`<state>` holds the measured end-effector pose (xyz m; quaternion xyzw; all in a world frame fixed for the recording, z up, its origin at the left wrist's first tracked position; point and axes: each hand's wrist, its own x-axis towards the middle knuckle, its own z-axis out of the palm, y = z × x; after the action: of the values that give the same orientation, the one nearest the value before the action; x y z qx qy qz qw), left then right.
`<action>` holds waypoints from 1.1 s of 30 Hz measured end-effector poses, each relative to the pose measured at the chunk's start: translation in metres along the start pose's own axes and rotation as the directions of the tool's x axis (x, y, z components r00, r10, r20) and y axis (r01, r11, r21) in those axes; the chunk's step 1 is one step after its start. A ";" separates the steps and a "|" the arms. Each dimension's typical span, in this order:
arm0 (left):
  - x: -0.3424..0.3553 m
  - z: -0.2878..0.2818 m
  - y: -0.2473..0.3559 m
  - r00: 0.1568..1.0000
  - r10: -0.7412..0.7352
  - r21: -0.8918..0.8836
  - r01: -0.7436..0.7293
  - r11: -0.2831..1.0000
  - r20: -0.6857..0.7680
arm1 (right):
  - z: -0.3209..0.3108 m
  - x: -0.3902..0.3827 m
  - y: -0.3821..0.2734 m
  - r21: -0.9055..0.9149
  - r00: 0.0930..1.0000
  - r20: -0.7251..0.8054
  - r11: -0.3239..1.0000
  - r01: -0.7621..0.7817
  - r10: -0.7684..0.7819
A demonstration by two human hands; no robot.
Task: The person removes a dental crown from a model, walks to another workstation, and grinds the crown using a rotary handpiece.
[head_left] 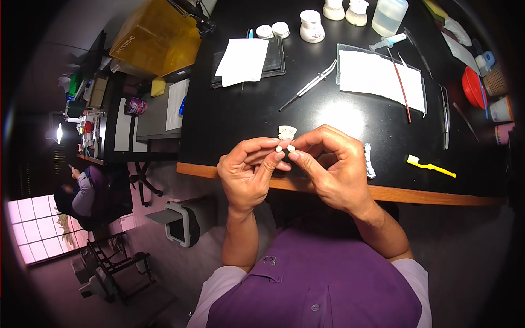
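Observation:
Close to the table's front edge, my left hand (246, 172) pinches a small white dental crown (279, 148) between thumb and forefinger. My right hand (338, 170) grips a second small white dental crown (291, 148) the same way. The two crowns are side by side, almost touching, between my fingertips. Just beyond them is a cream-coloured, fan-shaped piece with a honeycomb-like surface (287, 132); my fingers partly hide its lower edge. To the right of my right hand lies a crumpled white tube (369, 161), and farther right a yellow toothbrush (431, 166).
Tweezers (309, 85) lie beyond my hands. A white sheet on a tray (377, 79) bears a red-handled brush (401, 85). At the back stand white jars (311, 27) and a clear bottle (389, 19). Another person (87, 191) sits at far left.

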<state>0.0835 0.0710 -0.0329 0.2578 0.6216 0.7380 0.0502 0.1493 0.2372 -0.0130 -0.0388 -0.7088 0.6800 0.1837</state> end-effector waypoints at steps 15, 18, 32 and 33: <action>-0.002 -0.005 -0.003 0.999 0.042 0.083 -0.039 0.996 -0.031 | 0.002 0.000 -0.002 -0.146 0.998 -0.066 0.989 0.011 -0.021; -0.002 -0.006 -0.004 0.998 0.050 0.074 -0.047 0.996 -0.039 | 0.002 0.001 -0.002 -0.202 0.996 -0.077 0.979 0.030 -0.046; -0.003 -0.009 -0.001 0.987 -0.030 0.035 0.036 0.999 -0.159 | 0.013 0.006 0.002 -0.425 0.985 -0.072 0.898 0.114 -0.159; -0.003 -0.010 -0.002 0.989 -0.018 0.045 0.025 0.999 -0.144 | 0.013 0.007 0.002 -0.426 0.986 -0.060 0.897 0.117 -0.156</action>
<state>0.0811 0.0611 -0.0367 0.1984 0.6434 0.7393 0.0075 0.1386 0.2265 -0.0135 -0.0591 -0.8304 0.4941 0.2508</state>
